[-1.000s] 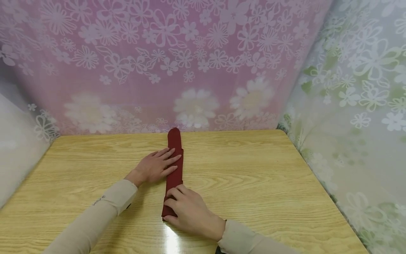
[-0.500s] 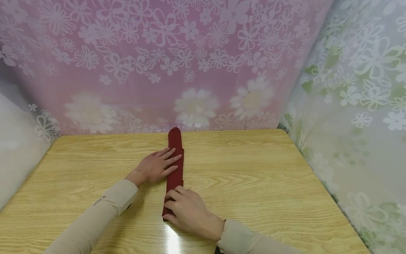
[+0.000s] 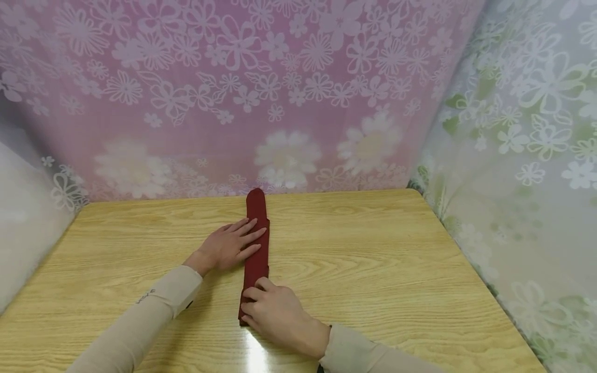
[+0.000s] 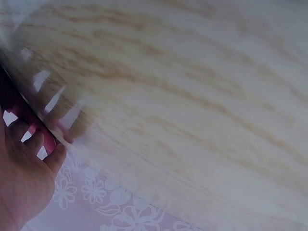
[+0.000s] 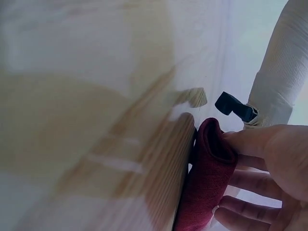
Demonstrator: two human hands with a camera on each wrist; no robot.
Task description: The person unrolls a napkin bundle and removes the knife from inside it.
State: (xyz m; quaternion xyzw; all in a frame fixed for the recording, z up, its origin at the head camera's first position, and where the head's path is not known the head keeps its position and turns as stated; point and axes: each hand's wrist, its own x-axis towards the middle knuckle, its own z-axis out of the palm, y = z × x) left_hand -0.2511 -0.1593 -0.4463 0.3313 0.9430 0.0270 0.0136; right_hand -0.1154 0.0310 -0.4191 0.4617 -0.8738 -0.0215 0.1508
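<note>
A dark red cloth point(image 3: 256, 206), folded into a long narrow strip, lies lengthwise on the table from near the back edge towards the front. My left hand point(image 3: 227, 247) rests flat on its middle, fingers spread across it. At the near end, my right hand point(image 3: 281, 315) grips the strip with bent fingers and thumb. In the right wrist view the end of the folded cloth point(image 5: 204, 187) shows as a rounded loop, the thumb at its opening and the fingers along its side. The left wrist view catches the left hand point(image 4: 24, 187) on part of the cloth point(image 4: 18, 105).
The wood-grain table point(image 3: 373, 259) meets a pink flowered backdrop point(image 3: 289, 77) behind and a pale flowered one point(image 3: 527, 207) on the right. A white surface point(image 3: 28, 223) borders the left side. A small black device point(image 5: 234, 107) sits on the left sleeve.
My right hand has shifted slightly towards the front, its fingers now nearer the end of the strip. The left hand and the cloth stay in place.
</note>
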